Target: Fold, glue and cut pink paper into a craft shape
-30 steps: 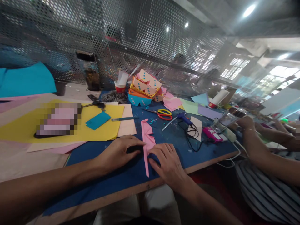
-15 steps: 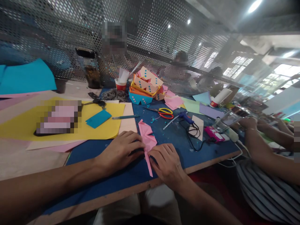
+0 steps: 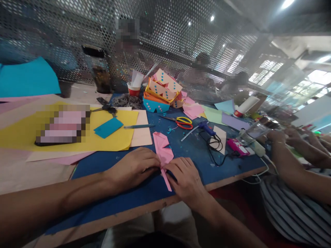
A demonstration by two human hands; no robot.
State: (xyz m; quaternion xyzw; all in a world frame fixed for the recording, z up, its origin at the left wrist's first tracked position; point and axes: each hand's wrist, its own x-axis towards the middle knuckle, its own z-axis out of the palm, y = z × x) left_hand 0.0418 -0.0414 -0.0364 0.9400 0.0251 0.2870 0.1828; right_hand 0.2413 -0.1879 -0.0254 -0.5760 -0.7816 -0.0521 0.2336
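Note:
A folded piece of pink paper (image 3: 164, 153) lies on the blue tabletop in front of me, with a narrow strip pointing toward the table's near edge. From the left, my left hand (image 3: 137, 165) pinches it where the wide part meets the strip. On the other side my right hand (image 3: 183, 175) grips the same spot, fingers curled, thumb beside the strip. Fingertips partly hide the fold there. Just beyond the paper are a blue-green pen (image 3: 139, 126) and scissors (image 3: 178, 121) with yellow and red handles.
A phone (image 3: 64, 125), a blue card (image 3: 108, 127) and keys (image 3: 106, 106) rest on yellow paper (image 3: 124, 143) at left. Folded paper baskets (image 3: 161, 91) stand at the back. A blue glue gun (image 3: 207, 128) with its cord lies right, near a co-worker's arm (image 3: 289, 158).
Both hands stay on the pink paper, and my left fingers have closed in tighter at the fold. The strip's near end has shifted slightly right and up. The view has tilted a little.

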